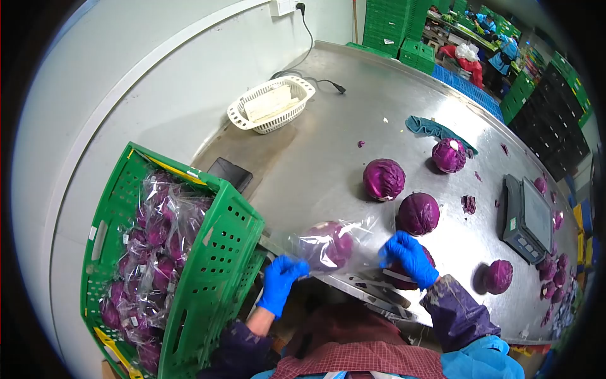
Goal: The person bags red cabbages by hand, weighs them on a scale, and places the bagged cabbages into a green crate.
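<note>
A clear plastic bag (365, 232) with a red cabbage (329, 245) inside lies at the near edge of the steel table. My left hand (282, 284), in a blue glove, pinches the bag's left end. On the other side my right hand (409, 258), gloved too, has its fingers closed on the bag's loose right end. Partly hidden under that hand is another red cabbage (404, 280). Just beyond it sit two bare cabbages, one nearer (419, 213) and one farther (384, 179).
A green crate (211, 252) of bagged cabbages stands at left. On the table (315, 170) are a white basket (271, 104), a black cable, a teal cloth (435, 128), a scale (529, 218) and more cabbages (498, 276). People work among stacked crates at the back.
</note>
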Demonstrator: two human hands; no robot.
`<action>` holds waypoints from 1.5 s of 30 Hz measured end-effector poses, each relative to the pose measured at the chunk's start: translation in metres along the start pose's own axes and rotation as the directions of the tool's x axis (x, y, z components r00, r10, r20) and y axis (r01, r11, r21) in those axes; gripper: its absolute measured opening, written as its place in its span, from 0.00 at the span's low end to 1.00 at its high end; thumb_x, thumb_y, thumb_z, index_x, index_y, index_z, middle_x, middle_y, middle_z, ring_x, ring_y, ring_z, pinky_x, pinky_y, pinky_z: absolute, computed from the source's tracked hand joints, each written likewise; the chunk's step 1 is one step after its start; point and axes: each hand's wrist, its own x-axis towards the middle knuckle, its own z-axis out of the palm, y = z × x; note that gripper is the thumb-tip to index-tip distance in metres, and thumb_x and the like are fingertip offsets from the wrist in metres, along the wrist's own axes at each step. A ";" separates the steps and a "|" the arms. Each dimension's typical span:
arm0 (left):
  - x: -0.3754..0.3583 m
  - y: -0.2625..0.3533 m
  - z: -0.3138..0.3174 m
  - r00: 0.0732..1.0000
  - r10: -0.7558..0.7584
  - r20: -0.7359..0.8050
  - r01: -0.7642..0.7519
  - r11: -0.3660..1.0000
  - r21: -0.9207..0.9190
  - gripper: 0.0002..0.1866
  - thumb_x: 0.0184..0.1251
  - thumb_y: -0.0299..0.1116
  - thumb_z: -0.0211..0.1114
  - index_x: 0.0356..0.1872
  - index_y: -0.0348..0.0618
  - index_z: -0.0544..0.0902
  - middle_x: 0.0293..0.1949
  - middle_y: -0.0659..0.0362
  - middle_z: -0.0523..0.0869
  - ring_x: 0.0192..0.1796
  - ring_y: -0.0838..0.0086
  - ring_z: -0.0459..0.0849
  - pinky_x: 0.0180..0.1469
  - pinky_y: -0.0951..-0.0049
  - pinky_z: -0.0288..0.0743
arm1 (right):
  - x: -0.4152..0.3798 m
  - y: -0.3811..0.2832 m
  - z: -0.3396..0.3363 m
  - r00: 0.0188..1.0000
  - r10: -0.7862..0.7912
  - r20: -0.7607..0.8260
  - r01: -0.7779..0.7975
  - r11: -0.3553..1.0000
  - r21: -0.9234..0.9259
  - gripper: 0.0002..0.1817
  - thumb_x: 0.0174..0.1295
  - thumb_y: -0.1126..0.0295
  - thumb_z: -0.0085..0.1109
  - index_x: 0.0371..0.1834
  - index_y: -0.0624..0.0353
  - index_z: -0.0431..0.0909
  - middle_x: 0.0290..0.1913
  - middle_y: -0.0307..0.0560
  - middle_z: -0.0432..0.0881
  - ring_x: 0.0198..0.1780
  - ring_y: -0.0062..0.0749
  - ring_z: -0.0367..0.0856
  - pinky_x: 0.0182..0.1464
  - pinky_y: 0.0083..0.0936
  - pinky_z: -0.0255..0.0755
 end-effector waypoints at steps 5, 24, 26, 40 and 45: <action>-0.015 -0.004 0.014 0.954 -0.218 -0.207 0.165 0.955 -0.245 0.15 0.63 0.40 0.60 0.22 0.40 0.78 0.21 0.58 0.81 0.27 0.73 0.80 0.38 0.69 0.77 | 0.003 -0.010 0.007 0.980 0.192 -0.054 -0.197 0.976 -0.095 0.14 0.58 0.64 0.60 0.37 0.63 0.70 0.29 0.45 0.77 0.29 0.25 0.77 0.32 0.23 0.74; 0.030 0.043 0.018 0.948 0.319 0.019 -0.186 0.503 0.844 0.15 0.57 0.40 0.63 0.42 0.43 0.77 0.43 0.55 0.80 0.45 0.66 0.79 0.45 0.65 0.72 | 0.090 0.080 0.029 0.967 -0.052 -0.248 -0.087 0.852 -0.516 0.18 0.52 0.65 0.61 0.47 0.52 0.74 0.27 0.51 0.78 0.30 0.37 0.77 0.36 0.30 0.71; 0.041 0.057 0.050 0.762 0.483 0.432 -0.589 0.239 0.772 0.20 0.53 0.37 0.64 0.48 0.46 0.76 0.47 0.55 0.78 0.50 0.62 0.76 0.49 0.63 0.70 | 0.092 0.088 0.027 0.966 -0.031 -0.257 -0.105 0.861 -0.498 0.18 0.52 0.65 0.61 0.47 0.52 0.74 0.28 0.52 0.78 0.30 0.37 0.78 0.36 0.31 0.71; 0.083 0.000 0.040 0.936 -0.058 0.346 -0.055 0.950 0.308 0.45 0.43 0.53 0.73 0.61 0.39 0.65 0.57 0.49 0.71 0.60 0.62 0.69 0.62 0.65 0.62 | 0.062 0.017 0.082 0.930 0.166 0.328 -0.338 0.736 0.587 0.21 0.63 0.68 0.48 0.59 0.61 0.63 0.54 0.53 0.71 0.50 0.38 0.75 0.52 0.33 0.73; 0.060 0.026 0.050 0.965 -0.178 0.192 0.160 0.981 0.107 0.45 0.54 0.59 0.62 0.65 0.39 0.57 0.62 0.50 0.66 0.63 0.65 0.65 0.64 0.65 0.60 | 0.119 0.138 -0.055 0.966 -0.038 0.254 0.075 0.987 -0.139 0.20 0.63 0.65 0.45 0.57 0.62 0.64 0.50 0.48 0.74 0.47 0.38 0.76 0.49 0.34 0.73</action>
